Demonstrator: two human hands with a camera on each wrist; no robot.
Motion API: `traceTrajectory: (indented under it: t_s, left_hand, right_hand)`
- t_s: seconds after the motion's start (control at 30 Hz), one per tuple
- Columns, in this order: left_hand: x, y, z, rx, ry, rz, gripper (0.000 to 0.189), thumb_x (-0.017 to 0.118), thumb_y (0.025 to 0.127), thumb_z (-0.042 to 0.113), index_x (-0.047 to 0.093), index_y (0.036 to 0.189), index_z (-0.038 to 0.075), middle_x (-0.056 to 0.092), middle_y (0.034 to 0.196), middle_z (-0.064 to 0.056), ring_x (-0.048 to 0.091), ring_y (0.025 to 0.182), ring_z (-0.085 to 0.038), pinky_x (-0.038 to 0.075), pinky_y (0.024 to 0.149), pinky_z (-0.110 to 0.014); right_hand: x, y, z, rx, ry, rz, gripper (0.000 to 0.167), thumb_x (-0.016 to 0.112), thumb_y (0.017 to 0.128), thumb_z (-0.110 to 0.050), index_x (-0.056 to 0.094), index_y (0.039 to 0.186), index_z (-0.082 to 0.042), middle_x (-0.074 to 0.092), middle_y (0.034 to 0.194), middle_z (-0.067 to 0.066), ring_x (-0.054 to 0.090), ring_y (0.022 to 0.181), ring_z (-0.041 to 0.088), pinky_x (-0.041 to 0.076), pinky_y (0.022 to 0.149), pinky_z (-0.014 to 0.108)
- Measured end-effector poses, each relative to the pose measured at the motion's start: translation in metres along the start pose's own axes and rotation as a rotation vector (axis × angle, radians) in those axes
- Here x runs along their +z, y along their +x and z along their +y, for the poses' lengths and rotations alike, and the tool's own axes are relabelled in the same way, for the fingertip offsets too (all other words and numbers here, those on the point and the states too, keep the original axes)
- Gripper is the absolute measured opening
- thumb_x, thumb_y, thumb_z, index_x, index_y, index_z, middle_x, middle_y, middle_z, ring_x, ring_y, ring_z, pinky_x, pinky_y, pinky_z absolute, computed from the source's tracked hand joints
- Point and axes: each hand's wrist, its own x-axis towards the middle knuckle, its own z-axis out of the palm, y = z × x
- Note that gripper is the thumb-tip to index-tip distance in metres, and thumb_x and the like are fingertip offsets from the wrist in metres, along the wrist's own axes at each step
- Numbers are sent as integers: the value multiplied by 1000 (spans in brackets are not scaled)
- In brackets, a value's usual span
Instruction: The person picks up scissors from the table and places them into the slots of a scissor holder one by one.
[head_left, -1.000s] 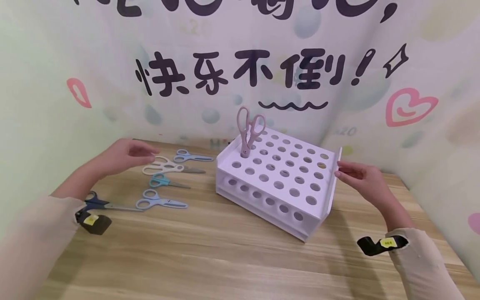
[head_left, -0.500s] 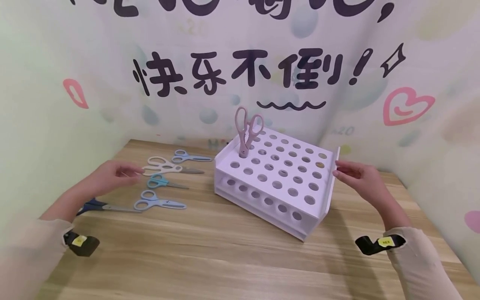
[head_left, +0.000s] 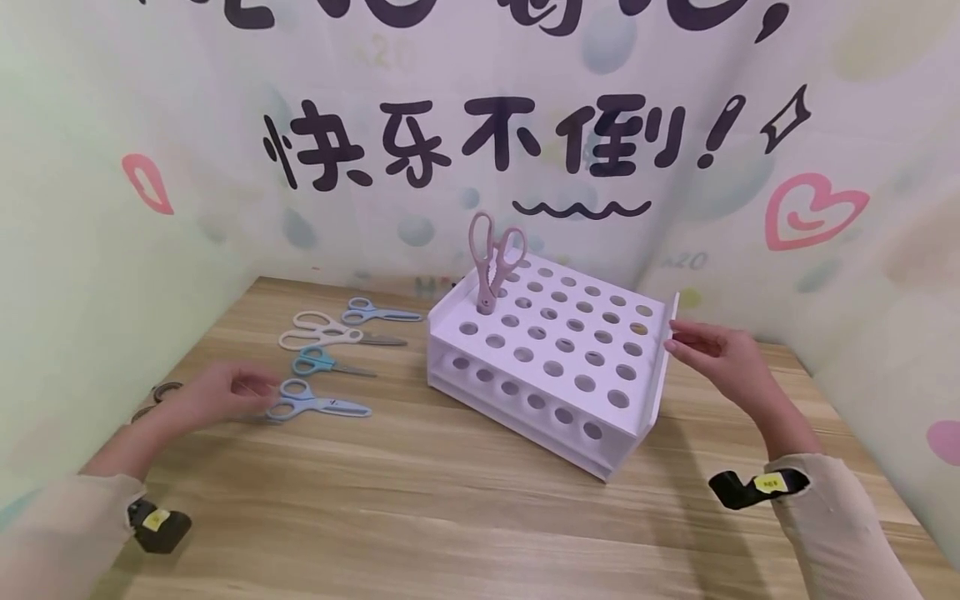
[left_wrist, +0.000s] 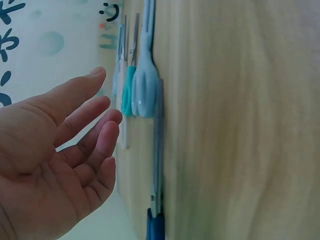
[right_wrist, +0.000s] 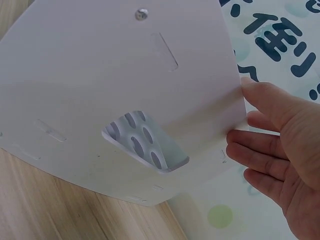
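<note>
My left hand hovers with relaxed fingers above the dark-handled scissors, hiding most of them in the head view. Its fingertips are near the light blue scissors; in the left wrist view nothing is between the fingers. A white rack with rows of round holes stands at an angle on the table. Pink scissors stand in one of its left holes, handles up. With fingers mostly straight, my right hand touches the rack's right side panel near its edge.
Farther back on the wooden table lie teal scissors, white-handled scissors and another blue pair, in a column left of the rack. A printed cloth hangs behind the table.
My left hand has moved down and toward me, from beside the white-handled scissors to over the dark-handled ones. My right hand stays at the rack's side panel.
</note>
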Motion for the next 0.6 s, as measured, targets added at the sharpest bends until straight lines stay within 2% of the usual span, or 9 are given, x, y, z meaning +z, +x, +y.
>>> traceTrajectory:
  t_s: [0.13, 0.43, 0.6]
  left_hand:
    - [4, -4, -3, -9, 14, 11, 42, 71, 80, 18, 59, 108, -11, 65, 93, -15, 60, 82, -22, 50, 66, -25]
    - [15, -5, -4, -16, 91, 29, 47, 78, 72, 28, 63, 103, -6, 64, 87, -7, 58, 76, -17, 49, 64, -28]
    - [16, -3, -1, -65, 116, 28, 51, 78, 72, 29, 62, 104, -7, 64, 90, -11, 57, 78, -20, 49, 65, -32]
  right_hand:
    - [1, 1, -1, 4, -5, -4, 51, 62, 88, -27, 51, 126, 5, 58, 114, 24, 55, 83, -11, 46, 68, 9]
    - [1, 1, 0, -3, -7, 15, 50, 62, 88, -27, 52, 125, 5, 59, 113, 25, 55, 81, -11, 46, 67, 9]
    - [2, 1, 0, 2, 1, 21, 50, 63, 88, -26, 52, 125, 5, 58, 114, 25, 55, 81, -12, 46, 67, 9]
